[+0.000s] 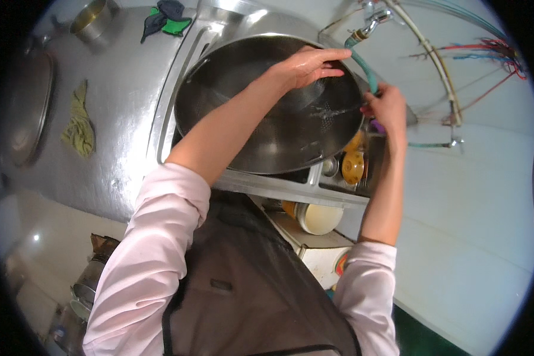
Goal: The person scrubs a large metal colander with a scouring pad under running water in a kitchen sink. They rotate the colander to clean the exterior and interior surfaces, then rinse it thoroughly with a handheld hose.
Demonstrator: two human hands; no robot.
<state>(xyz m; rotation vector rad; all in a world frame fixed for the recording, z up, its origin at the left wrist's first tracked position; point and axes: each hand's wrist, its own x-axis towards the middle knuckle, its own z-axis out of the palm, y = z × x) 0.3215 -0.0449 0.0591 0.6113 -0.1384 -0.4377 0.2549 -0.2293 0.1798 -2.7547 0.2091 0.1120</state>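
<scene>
A large round metal pot [267,129] rests tilted over the stainless steel sink [231,178]. Wet and with its fingers extended, my left hand [309,66] is over the pot's far right rim; its fingertips reach the green hose [361,63], and whether they touch it is unclear. The hose hangs from a metal tap [378,17]. My right hand [386,104] grips the hose's lower part to the right of the pot. Water splashes on the pot's inner wall, below the hands. The hose's outlet is hidden by my right hand.
A green cloth [81,124], black and green gloves or cloths [167,20] and a metal pan [91,20] lie on the steel counter at left. Yellow bowls [353,167] sit in the right basin. A white container [321,218] stands below. Wires [494,49] hang on the wall.
</scene>
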